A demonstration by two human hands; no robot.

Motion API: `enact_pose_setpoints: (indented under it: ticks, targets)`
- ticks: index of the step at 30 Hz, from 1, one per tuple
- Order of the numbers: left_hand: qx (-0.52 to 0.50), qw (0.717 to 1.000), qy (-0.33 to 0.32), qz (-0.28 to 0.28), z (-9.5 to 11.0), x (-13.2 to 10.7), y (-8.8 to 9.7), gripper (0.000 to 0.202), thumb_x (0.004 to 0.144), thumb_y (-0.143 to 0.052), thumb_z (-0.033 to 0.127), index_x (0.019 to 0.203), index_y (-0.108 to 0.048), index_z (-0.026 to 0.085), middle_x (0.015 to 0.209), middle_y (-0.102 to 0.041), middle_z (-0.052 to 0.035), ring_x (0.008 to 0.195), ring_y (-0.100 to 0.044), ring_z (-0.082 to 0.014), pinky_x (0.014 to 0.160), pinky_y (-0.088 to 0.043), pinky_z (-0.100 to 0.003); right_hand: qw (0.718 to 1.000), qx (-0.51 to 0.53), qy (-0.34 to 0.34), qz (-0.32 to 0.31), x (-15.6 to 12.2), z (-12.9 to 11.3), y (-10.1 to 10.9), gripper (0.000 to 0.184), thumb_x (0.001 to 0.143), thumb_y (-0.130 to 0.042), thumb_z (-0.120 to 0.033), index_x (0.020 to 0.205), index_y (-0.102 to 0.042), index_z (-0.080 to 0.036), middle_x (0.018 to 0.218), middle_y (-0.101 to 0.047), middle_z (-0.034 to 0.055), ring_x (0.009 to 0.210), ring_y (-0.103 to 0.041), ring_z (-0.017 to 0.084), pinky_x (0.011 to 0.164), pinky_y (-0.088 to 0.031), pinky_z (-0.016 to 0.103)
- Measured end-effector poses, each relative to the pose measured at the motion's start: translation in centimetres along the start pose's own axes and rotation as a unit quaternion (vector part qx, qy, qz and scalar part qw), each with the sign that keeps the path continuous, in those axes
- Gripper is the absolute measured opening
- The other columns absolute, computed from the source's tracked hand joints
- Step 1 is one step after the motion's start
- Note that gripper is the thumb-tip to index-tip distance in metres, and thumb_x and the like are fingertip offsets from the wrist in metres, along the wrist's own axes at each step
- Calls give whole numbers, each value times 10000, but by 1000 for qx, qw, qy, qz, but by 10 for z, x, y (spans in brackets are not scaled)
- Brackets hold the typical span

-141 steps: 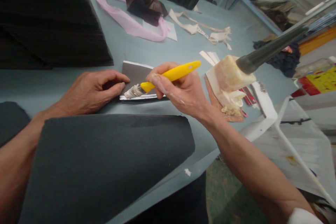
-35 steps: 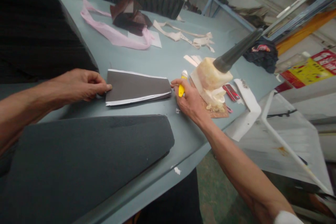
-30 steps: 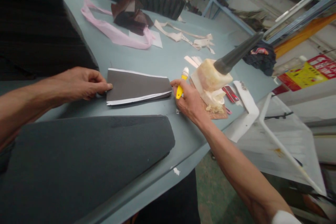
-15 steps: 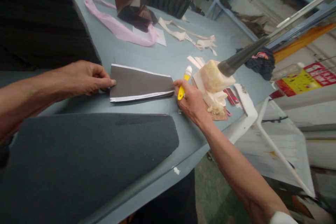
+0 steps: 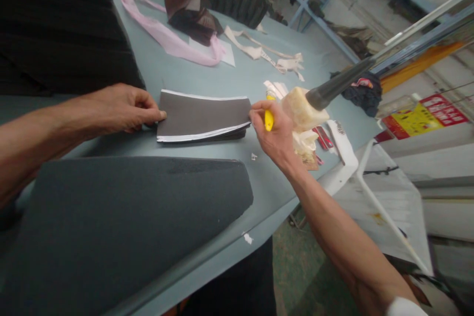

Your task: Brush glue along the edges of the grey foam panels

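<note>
Pinching yellow plastic handle (image 5: 269,120) in right hand (image 5: 276,133) | left hand (image 5: 122,108) grip pressed on layered dark sheets (image 5: 203,116)

Tapered stack of dark grey sheets (image 5: 204,115) lying flat on blue-grey tabletop (image 5: 207,76), long axis approx. horizontal in view. White layers exposed along top & bottom edges, lower edge slightly fanned, wide end at right. L hand (image 5: 126,108) placed at narrow end, fingers curled, fingertips (image 5: 160,115) touching stack edge. R hand (image 5: 276,133) just beside wide end, not touching stack. Yellow-handled brush (image 5: 269,120) gripped in R hand, handle mostly enclosed by fingers, brush head hidden.
</note>
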State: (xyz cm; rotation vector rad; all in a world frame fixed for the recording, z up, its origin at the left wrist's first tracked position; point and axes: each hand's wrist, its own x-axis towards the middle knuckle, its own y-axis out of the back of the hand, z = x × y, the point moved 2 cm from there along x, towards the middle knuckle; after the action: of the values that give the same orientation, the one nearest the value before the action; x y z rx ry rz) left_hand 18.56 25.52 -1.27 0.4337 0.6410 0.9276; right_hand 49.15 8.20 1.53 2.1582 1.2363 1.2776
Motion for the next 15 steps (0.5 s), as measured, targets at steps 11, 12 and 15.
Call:
enact_pose_setpoints:
  ticks: [11,12,15]
  targets:
    - [1,1000,-20,9,-8,-1,-2,444,702,-844,648,846,-769,235,703,-696,-17,648,-563,-188,562,-382,-301,997,13,-58,-45,33,-10,-3,178,921,-660,-229,1088,-692,-281,694,-631,-65,635,-558,154,636,-439,323]
    - [-1,1000,-18,10,-7,-1,-2,415,718,-842,622,844,-771,233,696,-693,-14,641,-556,-184,562,-376,-302,997,-6,-60,-50,34,-9,-3,192,904,-665,-213,1081,-704,-278,684,-630,-66,624,-555,154,633,-433,328]
    - [-16,1000,-9,14,-1,-4,-2,370,739,-851,574,823,-763,224,664,-673,-6,618,-532,-171,558,-373,-295,994,-35,-75,-77,36,-9,-5,181,890,-704,-213,1063,-719,-263,669,-624,-68,615,-561,150,637,-445,335]
